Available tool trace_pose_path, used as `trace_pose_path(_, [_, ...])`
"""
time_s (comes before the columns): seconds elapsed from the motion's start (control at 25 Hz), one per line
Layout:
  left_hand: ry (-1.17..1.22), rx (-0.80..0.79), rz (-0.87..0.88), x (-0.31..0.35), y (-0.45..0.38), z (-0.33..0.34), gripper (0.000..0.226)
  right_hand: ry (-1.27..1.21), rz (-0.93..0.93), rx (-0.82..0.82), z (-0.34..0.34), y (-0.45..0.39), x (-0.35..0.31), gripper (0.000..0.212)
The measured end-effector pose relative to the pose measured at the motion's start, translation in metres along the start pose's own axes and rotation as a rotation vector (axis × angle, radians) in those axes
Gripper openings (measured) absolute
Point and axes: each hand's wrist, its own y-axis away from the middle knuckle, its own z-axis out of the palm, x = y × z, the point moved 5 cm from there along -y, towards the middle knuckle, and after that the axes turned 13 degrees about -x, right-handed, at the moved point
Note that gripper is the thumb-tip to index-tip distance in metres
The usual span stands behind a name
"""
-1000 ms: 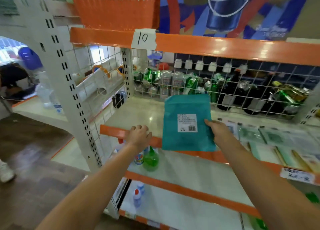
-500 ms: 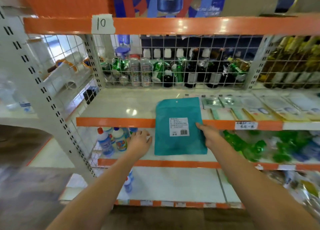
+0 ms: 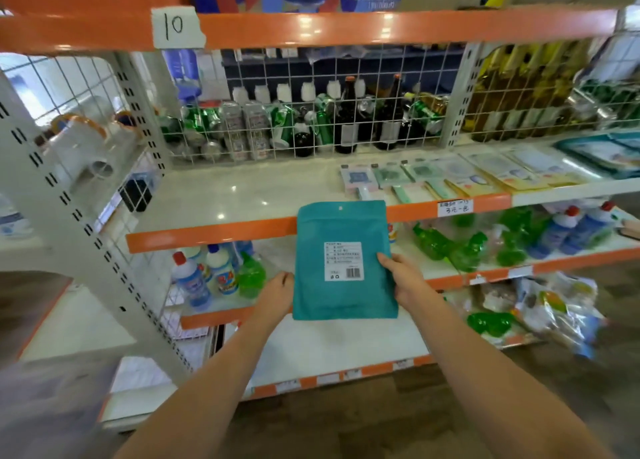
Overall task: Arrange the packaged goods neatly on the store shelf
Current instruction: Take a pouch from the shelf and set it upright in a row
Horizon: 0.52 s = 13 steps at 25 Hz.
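Lower now: teal pouch [image 3: 343, 261], right hand [image 3: 403, 278]

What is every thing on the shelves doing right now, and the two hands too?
Teal pouch: upright in the air, label facing the camera.
Right hand: grips the pouch's right edge.
Left hand: at the pouch's left edge; grip unclear.
Flat packets: lying flat in a row on the shelf.
Dark bottles: standing upright behind the wire grid.
Green cans: jumbled, some tipped.

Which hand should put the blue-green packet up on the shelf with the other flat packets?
Probably the right hand: it pinches the teal packet and is nearer the flat packets. The left hand only touches its edge.
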Motion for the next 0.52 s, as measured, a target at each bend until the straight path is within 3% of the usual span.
trace_pose_path(0.08, [0.336,-0.049,-0.044,-0.011,0.008,0.01,0.027,0.004,-0.003,0.026,0.002,0.01,0.013,0.006])
trace_pose_path(0.16, [0.714,-0.21,-0.08,-0.023,0.012,0.028,0.028,-0.007,-0.008,0.049,0.004,0.018,0.024,0.008])
trace_pose_path(0.24, [0.935,-0.338,-0.095,-0.033,0.017,0.043,0.027,-0.03,-0.012,0.06,0.008,0.025,0.033,0.008])
trace_pose_path(0.32, [0.978,-0.373,-0.106,-0.041,0.024,0.048,0.022,-0.031,-0.016,0.076,0.013,0.03,0.04,0.007])
trace_pose_path(0.52, [1.034,-0.363,-0.121,-0.058,0.03,0.056,0.036,-0.01,0.022,0.075,0.017,0.038,0.052,0.013])
